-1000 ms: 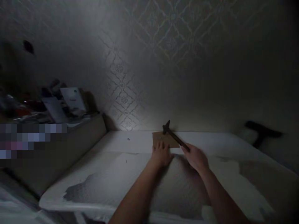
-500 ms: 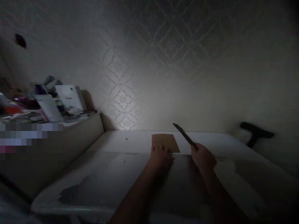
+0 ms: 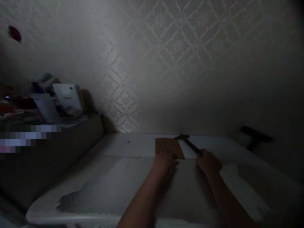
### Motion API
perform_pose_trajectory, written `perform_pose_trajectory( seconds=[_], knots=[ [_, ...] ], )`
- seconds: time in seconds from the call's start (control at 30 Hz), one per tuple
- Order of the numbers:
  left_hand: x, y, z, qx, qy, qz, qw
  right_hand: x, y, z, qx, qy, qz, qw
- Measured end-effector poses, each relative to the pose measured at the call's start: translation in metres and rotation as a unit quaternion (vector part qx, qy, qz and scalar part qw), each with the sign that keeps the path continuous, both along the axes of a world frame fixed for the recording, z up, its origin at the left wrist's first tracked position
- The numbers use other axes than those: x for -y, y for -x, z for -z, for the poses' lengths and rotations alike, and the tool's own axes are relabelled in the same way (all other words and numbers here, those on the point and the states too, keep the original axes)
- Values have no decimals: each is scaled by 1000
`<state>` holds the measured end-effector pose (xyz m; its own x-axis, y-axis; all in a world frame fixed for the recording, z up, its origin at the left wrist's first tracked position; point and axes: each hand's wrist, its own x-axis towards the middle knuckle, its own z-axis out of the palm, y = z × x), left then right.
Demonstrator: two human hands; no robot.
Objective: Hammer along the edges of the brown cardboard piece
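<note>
The room is dim. A small brown flat board (image 3: 169, 146) lies on the white table (image 3: 118, 177) near the wall. My left hand (image 3: 165, 162) rests on the board's near edge, its fingers curled down against it. My right hand (image 3: 209, 162) is closed round the handle of a dark hammer (image 3: 188, 143). The hammer's head lies low at the board's far right corner.
A patterned wall rises right behind the table. To the left stands a lower cabinet (image 3: 59, 142) piled with papers, boxes and clutter. A dark T-shaped object (image 3: 255, 138) sits at the far right by the wall.
The hammer rose off the board half a second ago and has now come down at the board's far right corner. My left hand has stayed at the board's near edge.
</note>
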<state>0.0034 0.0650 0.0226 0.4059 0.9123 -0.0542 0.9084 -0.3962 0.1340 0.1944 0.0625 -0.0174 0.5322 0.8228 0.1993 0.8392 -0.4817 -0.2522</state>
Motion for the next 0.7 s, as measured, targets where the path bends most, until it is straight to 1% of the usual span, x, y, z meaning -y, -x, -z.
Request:
perform_pose_trajectory(
  seconds=[0.17, 0.27, 0.37, 0.47, 0.53, 0.7],
  knots=[
    [-2, -1, -2, 19, -10, 1, 1000, 1, 1, -1, 9, 9, -15, 1000],
    [-5, -3, -4, 34, -24, -22, 999, 1, 1, -2, 5, 12, -11, 1000],
    [-11, -3, -7, 74, -64, -75, 992, 1, 0, -2, 2, 15, -10, 1000],
    [-20, 1, -7, 125, -124, -137, 975, 1, 1, -3, 3, 16, -14, 1000],
    [-27, 6, -4, 149, -144, -166, 964, 1, 1, -4, 5, 17, -13, 1000],
    [-47, 28, 8, 184, -152, -233, 943, 2, 3, -5, 1, 20, -10, 1000]
  ],
)
